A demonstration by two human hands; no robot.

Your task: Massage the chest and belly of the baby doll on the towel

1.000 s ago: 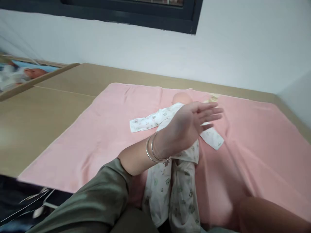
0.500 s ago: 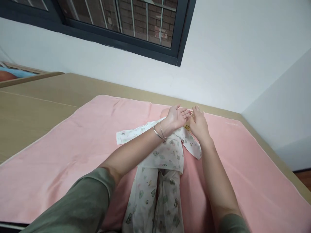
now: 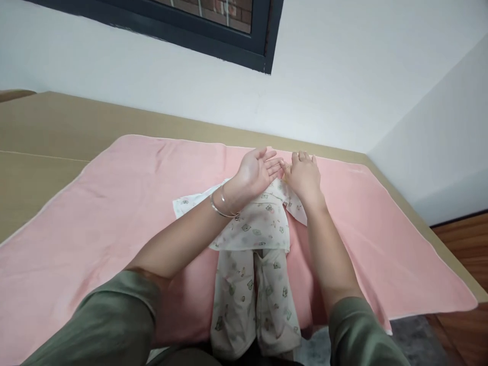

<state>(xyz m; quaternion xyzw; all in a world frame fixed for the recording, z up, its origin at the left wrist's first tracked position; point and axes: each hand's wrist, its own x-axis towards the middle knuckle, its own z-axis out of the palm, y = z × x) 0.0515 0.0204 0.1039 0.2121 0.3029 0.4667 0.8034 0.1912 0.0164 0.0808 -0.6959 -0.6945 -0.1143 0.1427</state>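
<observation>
White printed long-sleeved top [image 3: 255, 229] and matching trousers [image 3: 234, 300] lie laid out flat, the trousers hanging toward me at the near edge. Over the collar end of the top is my left hand [image 3: 253, 174], palm turned up and fingers stretched, two silver bangles on its wrist. Beside it, my right hand [image 3: 304, 175] has its back toward me and fingers extended. The left fingertips meet the right thumb; I see nothing held. A small yellow patch [image 3: 284, 177] shows below the fingertips, too covered to name. My hands and forearms hide the collar and part of both sleeves.
A pink mat [image 3: 152, 178] with a pale edging spreads over a wooden surface [image 3: 68, 122]. Behind it rises a white wall [image 3: 324, 91] with a dark-framed window [image 3: 263, 56]. Wood panelling [image 3: 463, 244] and grey floor covering [image 3: 414, 338] show at the right.
My view has tilted down and turned right, so less window and more of the near edge shows. Both hands stay together over the collar, with the right fingers now more spread.
</observation>
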